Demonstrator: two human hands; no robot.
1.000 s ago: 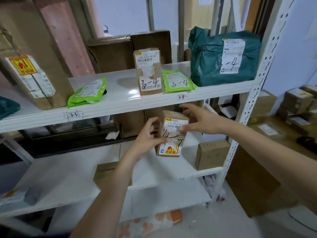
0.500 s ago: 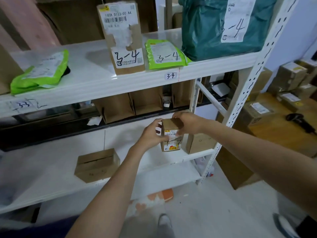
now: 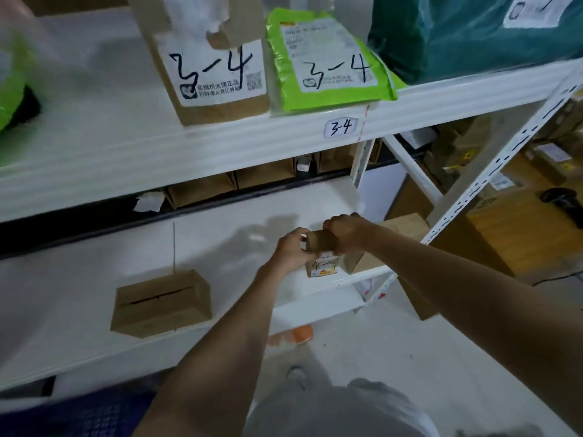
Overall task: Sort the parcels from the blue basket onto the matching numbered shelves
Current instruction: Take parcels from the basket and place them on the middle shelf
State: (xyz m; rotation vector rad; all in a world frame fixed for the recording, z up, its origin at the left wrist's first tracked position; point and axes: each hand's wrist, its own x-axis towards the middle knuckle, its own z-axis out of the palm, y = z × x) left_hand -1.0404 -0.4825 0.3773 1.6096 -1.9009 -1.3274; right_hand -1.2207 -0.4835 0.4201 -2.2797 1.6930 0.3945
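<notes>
**Both hands on a small box at the lower shelf**

The person stands close to a white metal rack, arms stretched forward and down. Both hands are wrapped round one small cardboard box (image 3: 321,257), which stands upright near the front right edge of the lower shelf (image 3: 79,288). The left hand (image 3: 291,249) curls its fingers round the box's left side, and the right hand (image 3: 345,230) has a closed grip over its top right corner. The box's front label carries a handwritten number that starts with a 4 (the rest is too small for me to read), with an orange sticker beneath it. Whether the box's base is touching the shelf, I cannot tell.

Just beside it on the right sits a plain brown box (image 3: 400,225), partly hidden behind the right arm. Further left on the same shelf, well apart, lies a flat brown carton (image 3: 161,302).

On the upper shelf (image 3: 126,159), whose front edge bears a tag reading 3-4 (image 3: 341,127), a tall brown parcel (image 3: 217,70) marked 3-4 stands next to a green mailer bag (image 3: 328,61) with the same number. A dark teal bag (image 3: 467,36) rests to the right of those. The blue basket (image 3: 79,414) shows at the bottom left.
</notes>
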